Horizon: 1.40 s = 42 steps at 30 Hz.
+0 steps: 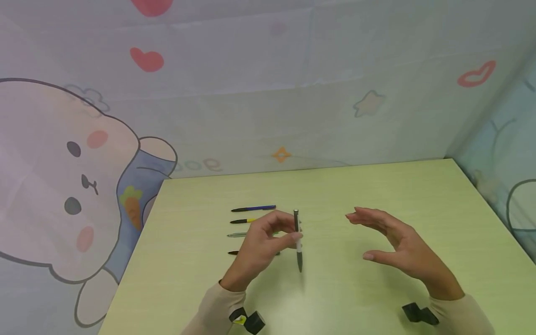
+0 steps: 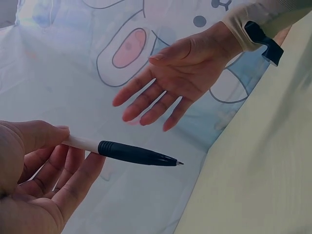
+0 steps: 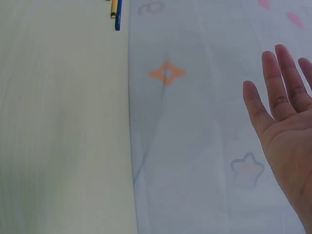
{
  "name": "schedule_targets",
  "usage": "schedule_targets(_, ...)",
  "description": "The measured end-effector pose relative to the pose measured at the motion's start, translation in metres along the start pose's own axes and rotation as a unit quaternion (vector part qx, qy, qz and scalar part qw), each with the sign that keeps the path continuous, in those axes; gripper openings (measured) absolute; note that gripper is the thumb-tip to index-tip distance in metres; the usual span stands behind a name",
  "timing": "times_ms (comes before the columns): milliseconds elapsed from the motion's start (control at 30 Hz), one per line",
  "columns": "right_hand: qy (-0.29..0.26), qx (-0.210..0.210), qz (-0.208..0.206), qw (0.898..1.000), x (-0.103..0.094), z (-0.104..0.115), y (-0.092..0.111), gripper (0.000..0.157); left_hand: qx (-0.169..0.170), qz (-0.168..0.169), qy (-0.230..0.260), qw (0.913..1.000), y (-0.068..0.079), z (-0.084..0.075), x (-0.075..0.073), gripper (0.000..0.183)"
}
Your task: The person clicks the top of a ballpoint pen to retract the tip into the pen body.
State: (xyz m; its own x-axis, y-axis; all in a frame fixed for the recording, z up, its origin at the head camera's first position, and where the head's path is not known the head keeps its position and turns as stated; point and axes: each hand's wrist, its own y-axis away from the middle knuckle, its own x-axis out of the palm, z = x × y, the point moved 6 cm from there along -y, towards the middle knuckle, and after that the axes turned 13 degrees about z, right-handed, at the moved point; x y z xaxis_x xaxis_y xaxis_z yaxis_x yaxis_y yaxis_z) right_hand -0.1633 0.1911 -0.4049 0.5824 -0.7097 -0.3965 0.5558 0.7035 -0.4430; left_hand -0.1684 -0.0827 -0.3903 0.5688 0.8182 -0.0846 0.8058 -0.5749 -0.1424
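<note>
My left hand pinches a white pen with a dark grip between thumb and fingertips, above the table. In the head view the pen stands nearly upright, its tip pointing down; the left wrist view shows the dark grip and bare writing tip sticking out past the fingers. To the right, apart from the pen, my right hand is held up with its fingers extended and thumb spread, holding nothing. Its palm and spread fingers show in the right wrist view.
Left of the pen, several pens lie in a column on the pale yellow table: a blue one, a yellow and black one, a greenish one and a dark one. The left hand partly covers them. A printed curtain hangs behind.
</note>
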Motion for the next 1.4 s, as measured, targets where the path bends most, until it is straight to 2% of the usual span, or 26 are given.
schedule_targets(167,-0.002,0.0,0.005,1.0,0.003,0.002,-0.007,0.087,0.0,0.002,0.01,1.0,-0.002,0.0,0.002,0.018)
schedule_targets(333,0.004,0.011,0.012,1.0,0.005,0.004,-0.012,0.087,-0.006,-0.002,-0.002,1.0,-0.003,0.001,0.004,0.018)
schedule_targets(633,0.028,0.031,0.015,0.999,0.009,0.008,-0.023,0.087,-0.018,0.01,0.02,0.9996,-0.006,0.003,0.008,0.02)
schedule_targets(933,0.036,0.014,0.02,0.999,0.012,0.011,-0.034,0.088,-0.032,0.011,0.028,0.999,-0.008,0.002,0.012,0.021)
schedule_targets(1167,0.045,0.033,0.024,0.998,0.019,0.013,-0.043,0.086,-0.036,0.016,0.036,0.9986,-0.009,0.002,0.015,0.022)
schedule_targets(1400,0.049,0.042,0.024,0.998,0.027,0.027,-0.056,0.082,-0.029,0.023,0.051,0.998,-0.011,0.001,0.019,0.022)
